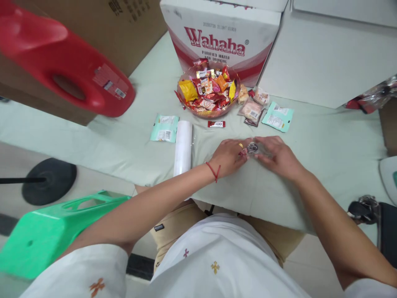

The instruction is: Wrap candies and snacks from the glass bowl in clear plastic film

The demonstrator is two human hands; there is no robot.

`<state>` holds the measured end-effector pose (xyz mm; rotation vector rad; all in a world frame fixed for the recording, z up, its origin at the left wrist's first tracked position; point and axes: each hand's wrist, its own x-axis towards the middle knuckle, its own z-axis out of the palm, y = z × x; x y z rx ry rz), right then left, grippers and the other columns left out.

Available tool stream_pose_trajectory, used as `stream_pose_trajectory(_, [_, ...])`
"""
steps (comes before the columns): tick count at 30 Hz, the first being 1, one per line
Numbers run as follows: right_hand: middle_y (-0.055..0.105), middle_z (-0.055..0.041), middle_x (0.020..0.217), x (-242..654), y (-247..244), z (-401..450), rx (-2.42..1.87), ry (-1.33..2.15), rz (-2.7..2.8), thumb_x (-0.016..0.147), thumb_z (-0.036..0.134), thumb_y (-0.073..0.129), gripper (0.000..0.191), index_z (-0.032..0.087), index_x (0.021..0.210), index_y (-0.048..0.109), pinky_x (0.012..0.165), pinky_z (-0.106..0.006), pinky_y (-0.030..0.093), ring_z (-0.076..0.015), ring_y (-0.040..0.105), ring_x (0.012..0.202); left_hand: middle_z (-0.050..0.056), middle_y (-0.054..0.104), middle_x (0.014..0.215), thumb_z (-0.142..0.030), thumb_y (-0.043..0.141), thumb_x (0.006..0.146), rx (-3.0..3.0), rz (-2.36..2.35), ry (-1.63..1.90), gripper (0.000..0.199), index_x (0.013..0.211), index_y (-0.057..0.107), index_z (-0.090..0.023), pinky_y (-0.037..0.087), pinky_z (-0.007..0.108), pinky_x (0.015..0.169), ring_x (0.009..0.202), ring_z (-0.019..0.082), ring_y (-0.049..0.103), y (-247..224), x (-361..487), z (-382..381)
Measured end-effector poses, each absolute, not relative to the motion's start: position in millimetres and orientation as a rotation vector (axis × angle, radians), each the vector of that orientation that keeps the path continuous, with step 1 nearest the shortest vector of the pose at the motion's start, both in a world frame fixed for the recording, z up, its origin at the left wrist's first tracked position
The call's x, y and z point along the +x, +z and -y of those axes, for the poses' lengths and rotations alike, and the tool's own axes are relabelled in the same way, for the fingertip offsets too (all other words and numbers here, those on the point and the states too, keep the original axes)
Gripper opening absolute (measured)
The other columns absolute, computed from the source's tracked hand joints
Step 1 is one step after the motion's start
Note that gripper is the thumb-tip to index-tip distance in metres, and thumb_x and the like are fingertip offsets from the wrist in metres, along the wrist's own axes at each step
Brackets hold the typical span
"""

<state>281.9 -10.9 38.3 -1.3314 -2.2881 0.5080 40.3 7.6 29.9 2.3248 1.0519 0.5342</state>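
My left hand, with a red string on its wrist, has its fingers closed on a clear plastic bag low over the cloth-covered table. A dark round item and a small reddish piece show in the plastic between my hands. My right hand grips the bag's other side with thumb and fingers. Left of my hands lies a white roll. Just beyond them is a small red packet, and behind it stands a clear bowl of wrapped sweets.
Mint packets and snack packs flank the bowl. A Wahaha box stands behind. A red jug is at the back left, a green stool below. Keys lie at the right edge.
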Motion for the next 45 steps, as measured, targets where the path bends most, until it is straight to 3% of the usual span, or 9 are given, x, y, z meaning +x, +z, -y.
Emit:
stream_pose_trajectory(10, [0.057,-0.0097,0.153,337.4,2.0,34.5,-1.393,0.341,2.395,0.101,0.041,0.060,0.039,0.027,0.137,0.067,0.113,-0.056,0.042,-0.0347,0.045,0.144,0.014,0.042,0.164,-0.025,0.050,0.099,2.434,-0.976,0.099,0.060,0.158,0.038,-0.020,0.015,0.058,0.127,0.152,0.025,0.040,19.5,5.8,3.5])
stream_pose_trajectory(16, [0.059,-0.0184,0.146,377.0,18.6,28.6,-1.542,0.148,2.206,0.094,0.048,0.069,0.038,0.024,0.123,0.074,0.110,-0.053,0.042,-0.0358,0.052,0.135,0.018,0.044,0.162,-0.012,0.050,0.090,2.506,-0.889,0.035,0.065,0.154,0.042,-0.012,0.036,0.053,0.122,0.149,0.030,0.045,31.6,-7.7,23.3])
stream_pose_trajectory(19, [0.067,-0.0142,0.125,339.4,31.3,53.0,-1.537,0.003,2.033,0.097,0.035,0.064,0.031,0.024,0.125,0.069,0.097,-0.048,0.051,-0.0295,0.061,0.116,0.018,0.055,0.153,-0.002,0.048,0.081,2.458,-0.860,0.142,0.069,0.149,0.046,-0.010,0.045,0.044,0.117,0.143,0.028,0.053,32.2,-14.6,31.6])
stream_pose_trajectory(22, [0.069,-0.0095,0.119,270.3,28.8,81.8,-1.263,0.129,2.368,0.098,0.017,0.054,0.031,0.026,0.124,0.067,0.081,-0.037,0.055,-0.0228,0.064,0.099,0.014,0.062,0.146,0.001,0.046,0.076,2.340,-0.947,0.244,0.073,0.147,0.047,-0.014,0.052,0.039,0.111,0.134,0.026,0.062,31.2,-20.2,32.9])
stream_pose_trajectory(25, [0.070,-0.0100,0.115,213.6,12.5,89.0,-1.289,-0.030,2.449,0.098,0.010,0.050,0.039,0.026,0.130,0.065,0.073,-0.032,0.052,-0.0218,0.064,0.096,0.011,0.064,0.145,0.001,0.044,0.077,2.241,-1.044,0.231,0.073,0.148,0.045,-0.017,0.055,0.040,0.108,0.130,0.026,0.065,28.7,-23.5,28.5])
stream_pose_trajectory(30, [0.070,-0.0077,0.105,197.0,2.3,75.1,-1.288,-0.049,2.411,0.099,0.012,0.051,0.026,0.024,0.110,0.070,0.074,-0.030,0.051,-0.0210,0.064,0.098,0.013,0.061,0.148,0.002,0.045,0.074,2.226,-1.001,0.321,0.083,0.155,0.036,-0.016,0.054,0.041,0.110,0.133,0.024,0.063,24.4,-28.6,25.2])
stream_pose_trajectory(36, [0.063,-0.0078,0.114,226.2,25.2,110.4,-1.148,0.390,2.171,0.096,0.011,0.057,0.027,0.026,0.116,0.068,0.062,-0.028,0.049,-0.0142,0.058,0.076,0.009,0.036,0.168,0.002,0.049,0.077,2.439,-0.714,0.450,0.083,0.155,0.040,-0.026,0.040,0.050,0.120,0.154,0.027,0.036,36.0,-18.9,41.9])
stream_pose_trajectory(42, [0.063,-0.0053,0.099,225.5,27.7,135.3,-1.314,0.669,1.820,0.094,0.019,0.065,0.019,0.031,0.106,0.074,0.061,-0.031,0.054,-0.0172,0.063,0.077,0.012,0.050,0.159,-0.021,0.066,0.091,2.407,-0.699,0.252,0.062,0.149,0.045,-0.024,0.016,0.062,0.127,0.153,0.028,0.039,35.5,11.9,63.8])
stream_pose_trajectory(45, [0.063,-0.0040,0.094,220.3,22.5,126.8,-1.463,0.727,1.587,0.094,0.029,0.066,0.009,0.029,0.098,0.075,0.052,-0.029,0.047,-0.0135,0.056,0.062,0.014,0.057,0.153,-0.034,0.074,0.089,2.297,-0.768,0.355,0.063,0.145,0.048,-0.024,0.011,0.065,0.127,0.146,0.030,0.049,28.6,23.4,67.5])
